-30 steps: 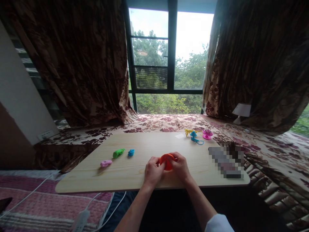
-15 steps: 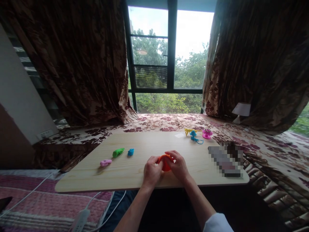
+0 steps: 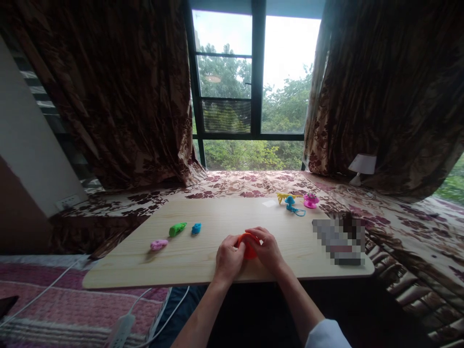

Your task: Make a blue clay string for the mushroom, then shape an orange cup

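Near the front edge of the wooden table, I hold an orange round piece (image 3: 249, 250) between both hands; it looks like a shallow bowl or a curved disc, and I cannot tell its material. My left hand (image 3: 228, 256) grips its left side with the thumb at the rim. Across from it, my right hand (image 3: 268, 249) is curled over the right and upper edge, fingers bent. The fingers hide part of the piece. To the left lie a blue small piece (image 3: 196, 228), a green figure (image 3: 177, 229) and a pink figure (image 3: 158, 245).
Toward the table's (image 3: 203, 270) far right are a yellow figure (image 3: 282, 197), a blue mushroom-shaped piece (image 3: 290, 201) and a pink piece (image 3: 311, 200). A pixelated dark object (image 3: 339, 241) lies at the right edge. A power strip (image 3: 121, 331) is below left.
The orange piece has shifted and tilted slightly between my hands, and my right fingers have moved a little over its edge. Everything else stays in place.
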The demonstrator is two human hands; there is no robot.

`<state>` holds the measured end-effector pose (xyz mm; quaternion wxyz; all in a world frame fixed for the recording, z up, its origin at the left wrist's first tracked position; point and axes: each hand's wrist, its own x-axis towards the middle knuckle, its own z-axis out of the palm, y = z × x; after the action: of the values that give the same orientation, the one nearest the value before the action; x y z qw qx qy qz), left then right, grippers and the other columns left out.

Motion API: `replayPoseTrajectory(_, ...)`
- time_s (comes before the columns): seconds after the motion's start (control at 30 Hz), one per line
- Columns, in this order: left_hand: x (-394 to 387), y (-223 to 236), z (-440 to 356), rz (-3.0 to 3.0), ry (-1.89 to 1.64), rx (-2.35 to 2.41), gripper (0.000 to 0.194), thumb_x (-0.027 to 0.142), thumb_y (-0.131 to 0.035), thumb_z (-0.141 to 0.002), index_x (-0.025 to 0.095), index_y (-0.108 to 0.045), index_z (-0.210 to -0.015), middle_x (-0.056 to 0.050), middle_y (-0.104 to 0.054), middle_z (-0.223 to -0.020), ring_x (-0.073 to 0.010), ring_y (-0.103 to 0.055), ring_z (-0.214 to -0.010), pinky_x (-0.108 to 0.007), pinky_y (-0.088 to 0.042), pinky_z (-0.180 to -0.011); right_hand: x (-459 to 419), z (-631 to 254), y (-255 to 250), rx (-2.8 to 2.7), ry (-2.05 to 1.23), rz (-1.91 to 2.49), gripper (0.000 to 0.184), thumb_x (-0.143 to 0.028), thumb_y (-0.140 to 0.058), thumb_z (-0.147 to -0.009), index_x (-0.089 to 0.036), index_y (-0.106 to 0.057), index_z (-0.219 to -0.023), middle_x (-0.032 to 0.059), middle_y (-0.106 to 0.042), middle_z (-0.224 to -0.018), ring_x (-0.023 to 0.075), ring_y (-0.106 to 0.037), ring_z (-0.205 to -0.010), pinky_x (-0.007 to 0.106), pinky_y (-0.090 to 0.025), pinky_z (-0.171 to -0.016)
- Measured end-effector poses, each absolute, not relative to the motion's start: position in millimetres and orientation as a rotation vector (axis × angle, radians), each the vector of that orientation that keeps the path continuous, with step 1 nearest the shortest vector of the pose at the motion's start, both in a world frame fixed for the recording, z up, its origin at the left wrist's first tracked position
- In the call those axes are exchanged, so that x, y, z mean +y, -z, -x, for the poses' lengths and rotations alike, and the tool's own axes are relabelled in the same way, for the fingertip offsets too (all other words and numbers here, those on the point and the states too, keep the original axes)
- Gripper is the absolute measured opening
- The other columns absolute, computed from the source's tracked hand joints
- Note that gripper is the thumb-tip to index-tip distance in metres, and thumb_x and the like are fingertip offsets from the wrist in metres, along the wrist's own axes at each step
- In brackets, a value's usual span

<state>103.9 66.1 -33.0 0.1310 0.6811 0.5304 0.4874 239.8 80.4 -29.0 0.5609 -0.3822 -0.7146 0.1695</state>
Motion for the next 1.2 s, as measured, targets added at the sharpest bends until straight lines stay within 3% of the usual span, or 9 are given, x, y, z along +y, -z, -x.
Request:
replayPoseTrajectory(0.13, 66.4, 34.2, -104.5, -1.961, -1.419, 1.547, 0.024, 0.023, -0.049, -0.076, 0.021, -0.064, -0.095, -0.003, -0.067, -0.091, -0.015, -0.059, -0.083, -0.026, -0.044, -0.076, 80.7, -239.2, 29.9, -1.679, -0.412, 0.9, 0.015, -0.018, -0.057, -0.079, -0.024, -0.069, -0.085, 0.0021, -0.065, -0.083, 0.0177, -0.058, -0.081, 0.03, -0.046, -0.077)
replayPoseTrajectory(0.27, 65.8, 36.3, -104.1, -1.924, -1.417, 1.58, 0.021, 0.028, -0.048, -0.077, 0.022, -0.063, -0.09, -0.001, -0.067, -0.08, -0.0136, -0.059, -0.07, -0.025, -0.044, -0.067, 81.9, -238.6, 31.7, -1.64, -0.433, 0.907, 0.019, -0.018, -0.055, -0.08, -0.022, -0.066, -0.096, 0.0039, -0.065, -0.089, 0.017, -0.059, -0.08, 0.028, -0.048, -0.07)
replayPoseTrajectory(0.53, 67.9, 39.2, -103.6, -1.875, -1.434, 1.588, 0.019, 0.033, -0.05, -0.077, 0.022, -0.063, -0.085, 0.001, -0.064, -0.07, -0.0122, -0.056, -0.061, -0.023, -0.043, -0.059, 80.0, -240.1, 30.0, -1.642, -0.458, 0.886, 0.012, -0.018, -0.057, -0.079, -0.021, -0.068, -0.082, 0.0028, -0.064, -0.082, 0.0166, -0.059, -0.079, 0.028, -0.047, -0.074)
replayPoseTrajectory(0.67, 68.5, 39.0, -103.1, -1.843, -1.47, 1.573, 0.026, 0.033, -0.047, -0.079, 0.023, -0.061, -0.099, -0.001, -0.067, -0.081, -0.0137, -0.06, -0.069, -0.025, -0.045, -0.064, 80.3, -238.7, 29.3, -1.631, -0.475, 0.88, 0.02, -0.02, -0.055, -0.08, -0.021, -0.066, -0.097, 0.004, -0.065, -0.087, 0.0169, -0.06, -0.079, 0.027, -0.049, -0.068)
replayPoseTrajectory(0.9, 68.5, 36.1, -104.1, -1.861, -1.498, 1.497, 0.025, 0.029, -0.051, -0.076, 0.021, -0.063, -0.095, -0.004, -0.066, -0.091, -0.0153, -0.06, -0.079, -0.025, -0.047, -0.067, 78.8, -240.8, 28.7, -1.658, -0.484, 0.861, 0.015, -0.019, -0.056, -0.08, -0.022, -0.069, -0.087, 0.0035, -0.065, -0.084, 0.0173, -0.06, -0.08, 0.029, -0.047, -0.075)
replayPoseTrajectory(1.2, 69.1, 38.4, -102.1, -1.863, -1.505, 1.466, 0.023, 0.027, -0.048, -0.078, 0.02, -0.065, -0.092, -0.004, -0.066, -0.088, -0.0165, -0.06, -0.081, -0.028, -0.047, -0.07, 79.8, -238.7, 29.5, -1.654, -0.497, 0.846, 0.016, -0.02, -0.056, -0.08, -0.021, -0.069, -0.089, 0.004, -0.064, -0.086, 0.0163, -0.059, -0.077, 0.027, -0.048, -0.07)
